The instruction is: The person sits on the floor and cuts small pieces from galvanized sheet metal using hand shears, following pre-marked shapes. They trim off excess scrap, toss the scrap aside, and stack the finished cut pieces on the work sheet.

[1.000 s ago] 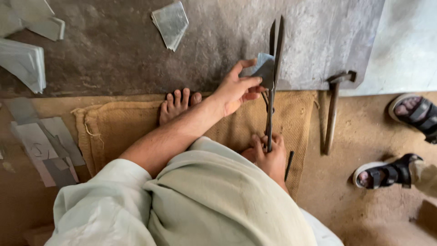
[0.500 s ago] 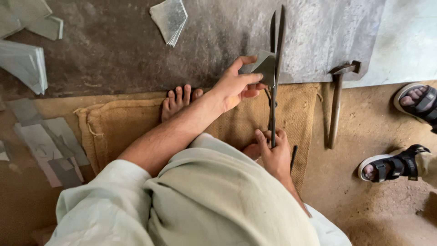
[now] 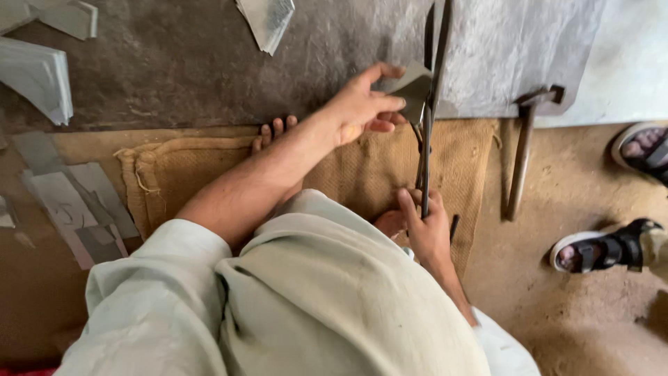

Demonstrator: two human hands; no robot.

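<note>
Long metal shears [image 3: 433, 90] stand upright on the burlap sacking [image 3: 362, 174], their blades parted at the top. My left hand [image 3: 362, 108] holds a small grey sheet-metal piece [image 3: 412, 89] and feeds it between the blades. My right hand [image 3: 424, 226] grips the lower handle of the shears, close to my knee. My bare toes [image 3: 275, 131] show at the edge of the big metal sheet [image 3: 209, 63].
Cut metal pieces lie at the left [image 3: 69, 202], a stack [image 3: 38, 76] at top left and a folded piece [image 3: 268, 19] at the top. A hammer [image 3: 525, 150] rests right of the sacking. Another person's sandalled feet [image 3: 605, 247] stand at the right.
The view has drifted slightly left and down. My left hand has pushed the metal piece a little further toward the blades, and my right hand has shifted its grip on the handle.
</note>
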